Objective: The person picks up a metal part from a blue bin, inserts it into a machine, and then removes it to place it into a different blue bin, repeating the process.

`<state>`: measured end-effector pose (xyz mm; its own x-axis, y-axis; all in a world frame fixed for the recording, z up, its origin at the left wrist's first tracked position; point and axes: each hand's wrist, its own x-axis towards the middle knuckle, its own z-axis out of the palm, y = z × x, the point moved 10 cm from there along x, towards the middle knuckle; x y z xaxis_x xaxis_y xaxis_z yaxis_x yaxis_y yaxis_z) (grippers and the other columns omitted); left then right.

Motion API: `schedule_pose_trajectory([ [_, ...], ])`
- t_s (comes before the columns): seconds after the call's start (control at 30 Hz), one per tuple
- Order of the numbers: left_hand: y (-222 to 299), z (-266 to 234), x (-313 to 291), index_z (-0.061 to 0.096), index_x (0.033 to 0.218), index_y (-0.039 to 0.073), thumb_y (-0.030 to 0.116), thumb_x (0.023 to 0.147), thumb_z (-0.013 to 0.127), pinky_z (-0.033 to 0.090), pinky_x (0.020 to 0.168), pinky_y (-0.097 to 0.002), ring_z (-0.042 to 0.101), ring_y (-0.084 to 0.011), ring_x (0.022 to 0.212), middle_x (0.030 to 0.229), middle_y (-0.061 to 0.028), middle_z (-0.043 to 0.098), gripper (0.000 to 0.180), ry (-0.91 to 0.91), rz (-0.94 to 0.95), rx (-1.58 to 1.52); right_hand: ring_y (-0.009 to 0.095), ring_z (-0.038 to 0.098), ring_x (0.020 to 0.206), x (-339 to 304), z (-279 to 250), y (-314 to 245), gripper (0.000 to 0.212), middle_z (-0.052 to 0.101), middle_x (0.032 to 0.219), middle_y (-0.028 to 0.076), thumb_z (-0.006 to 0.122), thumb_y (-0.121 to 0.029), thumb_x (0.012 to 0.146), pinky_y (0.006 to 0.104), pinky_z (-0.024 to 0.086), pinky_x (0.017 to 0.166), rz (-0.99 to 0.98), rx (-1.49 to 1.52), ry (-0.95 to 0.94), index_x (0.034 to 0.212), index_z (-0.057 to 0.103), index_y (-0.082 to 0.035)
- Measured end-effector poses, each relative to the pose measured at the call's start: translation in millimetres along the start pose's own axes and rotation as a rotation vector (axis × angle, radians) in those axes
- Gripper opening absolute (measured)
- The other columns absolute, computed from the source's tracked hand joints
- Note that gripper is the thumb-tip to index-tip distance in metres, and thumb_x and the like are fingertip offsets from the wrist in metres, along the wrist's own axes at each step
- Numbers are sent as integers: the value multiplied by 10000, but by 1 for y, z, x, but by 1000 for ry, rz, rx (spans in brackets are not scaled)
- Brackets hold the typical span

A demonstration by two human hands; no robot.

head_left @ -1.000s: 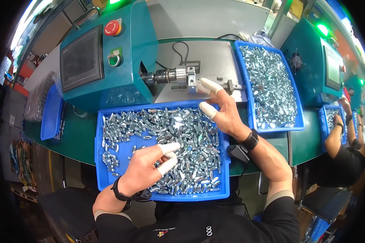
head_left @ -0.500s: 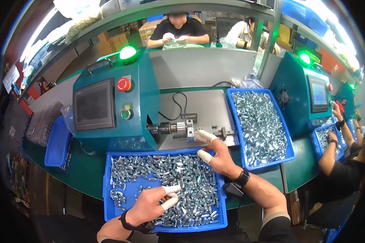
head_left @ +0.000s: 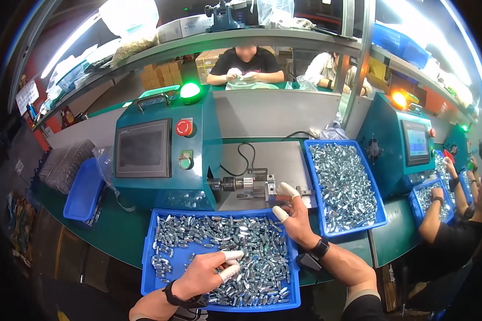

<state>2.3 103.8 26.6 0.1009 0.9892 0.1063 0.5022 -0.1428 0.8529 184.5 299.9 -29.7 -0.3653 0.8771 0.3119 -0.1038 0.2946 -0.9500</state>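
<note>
My left hand (head_left: 204, 274) is over the front blue tray (head_left: 150, 235), which holds many small shiny metal cylinders (head_left: 251, 241). Its thumb and forefinger, in white finger cots, come together just above the parts. Whatever they pinch is too small to make out. My right hand (head_left: 299, 222) is raised at the tray's far right corner, thumb and forefinger apart, also in finger cots. Its forefinger is close to the metal clamping fixture (head_left: 270, 187) in line with the chuck (head_left: 227, 184) of the green machine (head_left: 198, 128). No part shows between the right fingers.
A second blue tray (head_left: 344, 184) full of metal parts stands to the right, beside another green machine (head_left: 393, 139). At left lies a blue bin (head_left: 83, 195). A shelf (head_left: 251, 36) crosses overhead. Co-workers sit opposite, and another person (head_left: 450, 224) works at right.
The view has tilted up, so the scene sits lower. My right hand has drawn slightly right, its fingers still apart. The right machine's lamp has turned from green to orange.
</note>
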Motion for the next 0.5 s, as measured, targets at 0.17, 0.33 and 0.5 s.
schedule_pose_trajectory([
  [0.17, 3, 1, -6, 756, 1336, 20, 75, 992, 791, 609, 757, -294, 735, -134, 811, 961, -64, 801, 349, 15, 38, -17, 210, 606, 1345, -3, 0, -5, 684, 593, 1518, 122, 741, -63, 996, 352, 554, 1042, -1, -52, -5, 1622, 465, -39],
  [0.33, 8, 4, -9, 758, 1340, 34, 82, 983, 798, 611, 746, -299, 746, -157, 798, 966, -92, 805, 362, 18, 73, -22, 205, 617, 1330, -5, 0, -19, 665, 607, 1504, 126, 742, -70, 1001, 351, 566, 1017, -34, -111, 11, 1612, 480, -33],
  [0.5, 8, 1, -9, 767, 1309, 15, 75, 987, 803, 606, 764, -290, 748, -142, 829, 980, -92, 805, 330, 22, 84, -7, 210, 681, 1234, -1, -3, -31, 640, 680, 1392, 147, 740, -98, 1020, 334, 578, 977, 35, -271, 26, 1601, 485, -15],
])
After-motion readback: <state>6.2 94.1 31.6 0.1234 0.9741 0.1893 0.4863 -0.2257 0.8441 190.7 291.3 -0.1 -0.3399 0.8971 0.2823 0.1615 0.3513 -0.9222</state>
